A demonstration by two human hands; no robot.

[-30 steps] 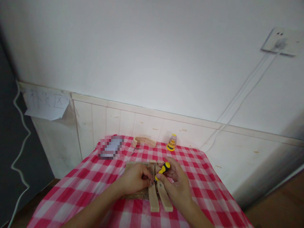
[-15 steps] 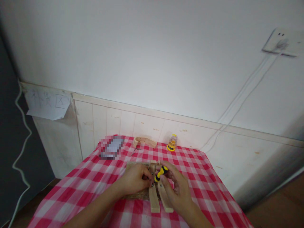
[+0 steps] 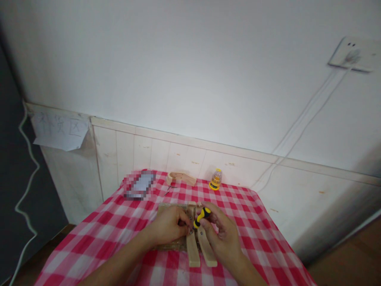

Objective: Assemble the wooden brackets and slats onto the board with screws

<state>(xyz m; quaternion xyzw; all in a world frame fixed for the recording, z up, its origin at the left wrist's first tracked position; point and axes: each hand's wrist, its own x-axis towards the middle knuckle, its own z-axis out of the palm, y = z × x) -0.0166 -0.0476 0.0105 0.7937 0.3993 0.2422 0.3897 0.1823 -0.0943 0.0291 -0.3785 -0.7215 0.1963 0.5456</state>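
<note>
My right hand [image 3: 223,236] grips a small yellow and black screwdriver [image 3: 203,217], slanted with its tip down and to the left. The tip meets a wooden assembly [image 3: 193,250] with two curved legs pointing toward me. My left hand [image 3: 172,225] is closed in a pinch close to the screwdriver's tip; whatever its fingertips hold is too small to make out. A dark screw hole or screw [image 3: 201,233] shows on the right leg. Under the wood lies a brownish, plastic-wrapped flat block [image 3: 166,247], partly covered by my left hand.
Toward the back of the checkered tablecloth [image 3: 119,234] are a curved wooden piece [image 3: 186,178], a thin metal tool [image 3: 169,190], a yellow-based clear bit case [image 3: 216,180] and a pixelated phone-like object [image 3: 141,185]. A panelled wall [image 3: 178,153] stands behind the table.
Both hands stay almost where they were. The screwdriver's handle looks very slightly turned in my right fingers; the wooden parts have not visibly moved.
</note>
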